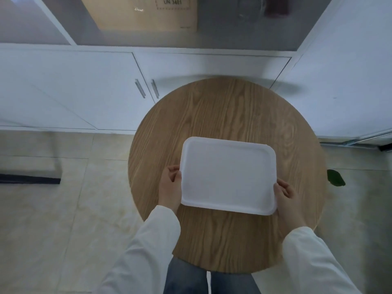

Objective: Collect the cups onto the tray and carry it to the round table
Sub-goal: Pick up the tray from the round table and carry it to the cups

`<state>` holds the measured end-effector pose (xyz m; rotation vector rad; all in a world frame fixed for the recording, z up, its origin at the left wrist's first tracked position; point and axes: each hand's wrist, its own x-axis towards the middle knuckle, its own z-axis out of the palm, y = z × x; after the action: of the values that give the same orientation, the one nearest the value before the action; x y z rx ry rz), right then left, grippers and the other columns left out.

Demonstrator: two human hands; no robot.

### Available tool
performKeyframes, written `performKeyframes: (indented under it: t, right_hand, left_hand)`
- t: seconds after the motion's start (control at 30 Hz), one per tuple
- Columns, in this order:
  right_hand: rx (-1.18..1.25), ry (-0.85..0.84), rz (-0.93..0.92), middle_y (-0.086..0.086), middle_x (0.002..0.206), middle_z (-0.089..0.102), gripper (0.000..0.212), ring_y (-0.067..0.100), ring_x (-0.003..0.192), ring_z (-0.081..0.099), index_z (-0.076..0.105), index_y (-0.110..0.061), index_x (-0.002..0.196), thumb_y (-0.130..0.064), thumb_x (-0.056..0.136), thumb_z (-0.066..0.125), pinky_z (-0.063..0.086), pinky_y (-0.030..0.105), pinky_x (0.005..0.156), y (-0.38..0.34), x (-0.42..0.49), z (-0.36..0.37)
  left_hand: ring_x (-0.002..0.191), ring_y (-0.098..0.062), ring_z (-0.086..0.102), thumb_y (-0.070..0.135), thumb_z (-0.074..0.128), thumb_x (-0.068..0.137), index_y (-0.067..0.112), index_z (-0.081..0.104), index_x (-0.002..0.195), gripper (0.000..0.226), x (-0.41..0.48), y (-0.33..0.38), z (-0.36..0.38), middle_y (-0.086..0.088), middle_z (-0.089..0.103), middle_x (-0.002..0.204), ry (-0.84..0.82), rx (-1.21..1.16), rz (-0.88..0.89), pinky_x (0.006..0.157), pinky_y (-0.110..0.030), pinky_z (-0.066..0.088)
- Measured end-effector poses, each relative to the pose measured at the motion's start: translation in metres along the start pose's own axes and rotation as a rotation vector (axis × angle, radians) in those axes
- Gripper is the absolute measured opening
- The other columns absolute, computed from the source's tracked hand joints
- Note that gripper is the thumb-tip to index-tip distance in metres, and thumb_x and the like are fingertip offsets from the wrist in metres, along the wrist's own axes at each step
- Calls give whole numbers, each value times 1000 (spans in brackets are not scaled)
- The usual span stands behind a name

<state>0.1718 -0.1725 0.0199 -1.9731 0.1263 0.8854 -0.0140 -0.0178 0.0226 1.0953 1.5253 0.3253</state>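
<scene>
Currently both hands are gripping a white rectangular plastic tray [229, 177] with rounded corners, held over the near half of the round wood-grain bench [229, 115]. Left hand [170, 187] is clasping the left short edge, fingers [172, 169] curled over the rim. Right hand [288, 198] is clasping the right near corner likewise. Tray surface is showing bare. White cabinet doors [84, 85] are standing behind; a green leaf [335, 177] is lying on the tiled floor [53, 219] just right of the bench.

Before us, one round table [224, 115], wood-grain top, standing on a pale tiled floor [53, 209]. On it we count a single white rectangular tray [229, 177], lying slightly skewed toward the near side, its surface bare.
</scene>
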Motion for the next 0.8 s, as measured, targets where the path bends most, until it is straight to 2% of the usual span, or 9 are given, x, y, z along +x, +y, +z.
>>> performKeyframes:
  t: [0.1,0.17,0.23,0.3,0.43,0.53,0.63,0.7,0.8]
  right_hand:
    - [-34,-66,-30,4,112,58,32,20,96,57,51,-17,121,-28,91,47,46,33,78,-7,-12,-3]
    - [-42,-106,-51,4,110,57,32,16,91,56,50,-16,121,-27,92,46,46,28,73,-11,-19,-5]
    - [-45,-143,-70,2,107,56,29,12,84,54,50,-17,120,-26,92,44,43,24,63,-15,-27,-6]
    - [-58,-170,-80,3,108,55,30,16,88,53,49,-17,121,-26,93,41,42,25,65,-15,-34,-5]
    - [-94,-239,-92,2,109,52,31,18,92,49,45,-18,123,-27,95,37,40,32,75,-10,-50,2]
    - [-135,-304,-123,0,107,54,27,16,88,53,46,-22,119,-30,95,35,45,30,70,-3,-62,12]
    - [-179,-373,-152,-3,97,55,23,14,83,55,46,-25,115,-31,94,36,47,27,62,1,-80,27]
    - [-205,-432,-163,-4,97,57,25,17,86,58,47,-25,116,-31,94,37,49,29,64,2,-95,39]
    - [-217,-495,-189,0,99,58,25,22,89,58,50,-23,114,-29,93,37,49,31,67,1,-120,60]
  left_hand:
    - [80,-13,59,17,42,93,21,52,103,15,-24,-3,-10,1,63,92,73,-36,0,64,-22,45]
    - [77,-10,57,18,42,93,20,52,104,15,-37,-10,-16,1,62,90,119,-48,-2,62,-20,43]
    - [82,-16,60,18,42,92,18,53,106,17,-49,-21,-20,-5,65,99,159,-81,-12,72,-29,49]
    - [91,-24,63,19,42,92,15,54,112,23,-61,-31,-23,-10,66,107,199,-130,-46,85,-42,52]
    - [83,-19,62,21,40,94,22,52,109,19,-91,-48,-30,1,63,94,304,-323,-107,71,-33,54]
    - [93,-23,63,24,41,93,24,56,111,24,-107,-61,-42,-2,65,103,385,-410,-163,82,-39,55]
    - [92,-24,63,25,41,93,22,60,113,28,-121,-77,-62,-4,67,102,455,-472,-196,79,-38,56]
    - [89,-24,63,23,42,91,22,61,111,28,-132,-86,-80,-4,67,101,508,-514,-200,75,-35,55]
    - [91,-25,63,21,43,90,22,61,110,27,-144,-101,-108,-3,67,102,577,-587,-211,81,-40,54]
